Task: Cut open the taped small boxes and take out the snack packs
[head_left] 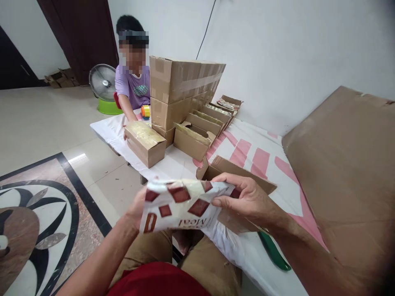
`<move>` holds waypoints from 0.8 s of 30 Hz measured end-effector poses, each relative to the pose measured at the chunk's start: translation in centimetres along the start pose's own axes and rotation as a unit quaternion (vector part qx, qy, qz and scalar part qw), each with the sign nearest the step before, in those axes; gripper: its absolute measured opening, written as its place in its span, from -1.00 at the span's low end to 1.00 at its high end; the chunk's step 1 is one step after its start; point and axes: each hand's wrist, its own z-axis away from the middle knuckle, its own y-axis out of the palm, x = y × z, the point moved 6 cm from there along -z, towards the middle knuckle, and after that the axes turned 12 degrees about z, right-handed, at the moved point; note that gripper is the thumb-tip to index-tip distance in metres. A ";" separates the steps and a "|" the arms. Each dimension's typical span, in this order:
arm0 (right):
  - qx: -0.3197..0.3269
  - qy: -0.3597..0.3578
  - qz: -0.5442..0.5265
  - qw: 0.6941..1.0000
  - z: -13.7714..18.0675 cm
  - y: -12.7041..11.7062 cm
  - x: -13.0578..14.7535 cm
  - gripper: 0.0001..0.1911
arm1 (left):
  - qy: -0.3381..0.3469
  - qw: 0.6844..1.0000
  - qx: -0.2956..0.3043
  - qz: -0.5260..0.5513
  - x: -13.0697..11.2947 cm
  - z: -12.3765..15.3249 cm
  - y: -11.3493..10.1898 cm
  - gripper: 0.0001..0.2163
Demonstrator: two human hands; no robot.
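Observation:
Between my two hands is a white food packet (182, 209) with dark red squares and the word "Meal" printed upside down. My left hand (138, 209) grips its left end, the fingers partly behind it. At the right end my right hand (237, 195) pinches the packet between thumb and fingers. Just beyond it, an open cardboard box (243, 172) lies on the cloth-covered table, partly hidden by the packet and my right hand. Farther off stands a row of open boxes (193, 142).
A person across the table touches a taped carton (145, 144). Stacked cartons (175, 82) rise beside them, near a tape roll (145, 111). A green object (273, 250) lies by my right forearm. A large cardboard sheet (339, 164) leans at right; a fan (105, 82) stands behind.

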 end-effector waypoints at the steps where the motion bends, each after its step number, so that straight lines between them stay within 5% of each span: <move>1: -0.024 0.004 -0.021 1.000 -0.2 -0.3 -0.1 -0.68 | -0.033 0.998 0.011 0.049 0.0 0.2 -0.6 -0.34; 4: -0.094 0.004 -0.035 0.995 -1.4 -1.1 -0.4 -0.63 | -0.078 0.987 0.013 0.142 -0.9 0.3 -1.9 -0.37; 9: -0.130 -0.049 -0.008 0.990 -4.0 -0.8 1.0 -0.60 | -0.012 0.996 -0.085 0.013 -4.2 -1.7 -3.9 -0.46; 12: -0.119 -0.078 -0.002 0.990 -5.4 -1.0 1.6 -0.57 | 0.000 0.996 -0.087 -0.006 -4.9 -2.8 -4.6 -0.44; 15: -0.070 -0.078 -0.007 0.994 -6.5 -1.4 0.7 -0.32 | 0.005 0.992 -0.122 0.031 -4.4 -2.8 -6.0 -0.49; 18: -0.024 -0.083 0.115 0.990 -6.8 -1.2 -0.4 -0.10 | 0.011 0.979 -0.184 0.086 -3.3 -1.9 -7.8 -0.51; 21: 0.033 -0.117 0.389 0.913 -6.4 1.3 -0.8 -0.08 | 0.003 0.964 -0.237 0.121 -2.2 -0.9 -9.2 -0.52; 24: 0.088 -0.144 0.572 0.803 -5.8 4.2 -1.3 -0.61 | -0.011 0.956 -0.259 0.137 -1.3 -0.6 -9.6 -0.51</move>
